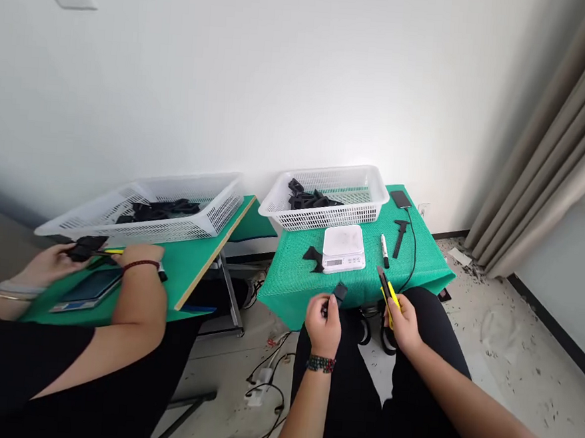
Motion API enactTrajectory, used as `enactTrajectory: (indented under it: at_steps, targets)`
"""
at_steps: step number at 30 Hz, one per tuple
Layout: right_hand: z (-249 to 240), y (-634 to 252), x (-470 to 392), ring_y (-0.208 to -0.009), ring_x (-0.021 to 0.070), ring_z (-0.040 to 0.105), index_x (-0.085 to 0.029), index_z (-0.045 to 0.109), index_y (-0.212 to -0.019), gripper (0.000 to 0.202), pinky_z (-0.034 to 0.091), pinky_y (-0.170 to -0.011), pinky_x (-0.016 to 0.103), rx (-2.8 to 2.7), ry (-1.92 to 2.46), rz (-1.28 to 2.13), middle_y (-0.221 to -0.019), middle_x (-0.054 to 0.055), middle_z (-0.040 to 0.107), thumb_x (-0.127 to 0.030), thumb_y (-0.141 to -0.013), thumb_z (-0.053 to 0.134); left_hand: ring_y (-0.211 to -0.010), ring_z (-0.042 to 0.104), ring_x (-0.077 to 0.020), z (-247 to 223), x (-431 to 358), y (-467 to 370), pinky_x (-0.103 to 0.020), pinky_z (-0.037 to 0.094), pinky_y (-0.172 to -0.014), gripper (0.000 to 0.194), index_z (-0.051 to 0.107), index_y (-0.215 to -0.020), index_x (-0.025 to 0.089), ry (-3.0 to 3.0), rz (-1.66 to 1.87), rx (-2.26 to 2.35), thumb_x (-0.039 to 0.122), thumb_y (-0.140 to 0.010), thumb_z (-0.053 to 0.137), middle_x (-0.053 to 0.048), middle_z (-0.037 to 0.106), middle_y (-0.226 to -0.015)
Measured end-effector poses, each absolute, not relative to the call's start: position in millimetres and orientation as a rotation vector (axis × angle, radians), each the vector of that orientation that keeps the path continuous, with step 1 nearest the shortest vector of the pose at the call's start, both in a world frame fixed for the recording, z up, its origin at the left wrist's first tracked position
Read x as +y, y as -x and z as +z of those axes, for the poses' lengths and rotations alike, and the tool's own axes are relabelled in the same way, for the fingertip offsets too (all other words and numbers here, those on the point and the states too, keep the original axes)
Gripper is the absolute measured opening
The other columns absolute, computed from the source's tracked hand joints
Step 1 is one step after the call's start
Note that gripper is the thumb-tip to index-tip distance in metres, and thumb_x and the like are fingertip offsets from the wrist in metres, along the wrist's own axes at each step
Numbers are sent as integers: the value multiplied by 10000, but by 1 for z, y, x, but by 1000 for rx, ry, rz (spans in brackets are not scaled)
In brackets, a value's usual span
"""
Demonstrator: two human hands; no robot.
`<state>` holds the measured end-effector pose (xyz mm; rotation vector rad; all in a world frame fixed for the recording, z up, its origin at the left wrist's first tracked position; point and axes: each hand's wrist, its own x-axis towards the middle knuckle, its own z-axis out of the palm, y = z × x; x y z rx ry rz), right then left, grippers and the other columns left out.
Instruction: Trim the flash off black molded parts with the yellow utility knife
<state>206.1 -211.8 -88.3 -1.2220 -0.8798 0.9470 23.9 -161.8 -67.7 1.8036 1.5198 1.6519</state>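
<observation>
My left hand (323,324), with a beaded bracelet at the wrist, is closed around a small black plastic part (340,293) above my lap. In my right hand (403,321) is a yellow utility knife (392,299), its blade end pointing up and toward the table. In front of both hands stands a white digital scale (344,249) with nothing on its pan. Beside the scale on its left lies a black angular part (314,258). To its right are a marker (385,251) and a black caliper (400,238).
A white plastic basket (322,218) holding black parts stands at the table's back. A phone-like device (401,199) trails a cable. On the left, a co-worker's hands (140,255) hold a black part and a yellow tool near another basket (212,220). Cables (279,405) lie on the floor.
</observation>
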Motion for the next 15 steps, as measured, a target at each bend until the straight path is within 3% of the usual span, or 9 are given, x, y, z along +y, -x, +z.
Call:
enactTrajectory:
  at_steps: [7,15]
  targets:
    - [-116,-199,-205,-452,115,450,-239,493,-742,445,391,-431,247,-756,1319,917,-551,-69,465,-664,-785,618,-647,622,-187,-81,-251,-15,-292,526,-630,442,624,-659,200,-1687,1356,1367,553,-920,572,-45,637,-676]
    - [-126,-227,-210,-505,120,464,-208,572,-822,369,391,-471,255,-759,1337,905,-579,-70,492,-554,-760,684,-516,552,-163,-77,-265,-34,-295,507,-520,558,604,-726,202,-1292,1184,1297,729,-896,538,-14,591,-633]
